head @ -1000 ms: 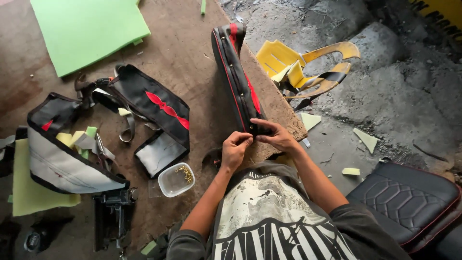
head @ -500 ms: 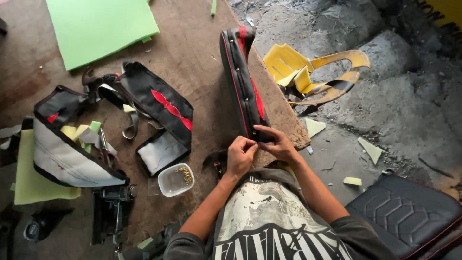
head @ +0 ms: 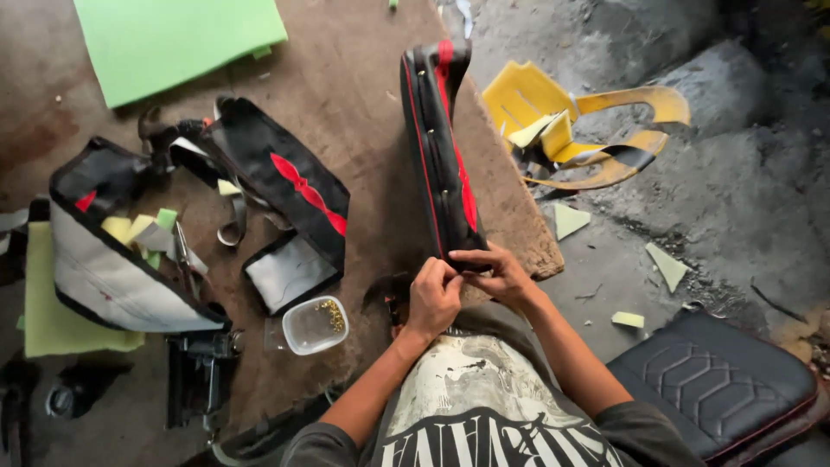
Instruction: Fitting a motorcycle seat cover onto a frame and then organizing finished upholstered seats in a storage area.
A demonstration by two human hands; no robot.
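I have both hands on the near end of a long black padded seat with red trim [head: 443, 156], which stands on its edge on the worn brown board table [head: 363, 112] and runs away from me toward the far side. My left hand [head: 432, 298] is curled, its fingertips pressed together and pinching the black cover at the seat's near end. My right hand [head: 494, 272] lies just beside it, fingers bent and pressed against the same end, thumb and fingers touching the cover. To my left a small clear plastic tub holding little brass-coloured bits [head: 315, 324] sits on the table, near a loose black seat cover with a red stripe [head: 290, 199]. A sheet of green foam [head: 177, 43] lies at the far left corner. Yellow foam offcuts [head: 562, 130] lie on the grey floor right of the table, and a black quilted seat [head: 722, 380] sits near my right elbow.
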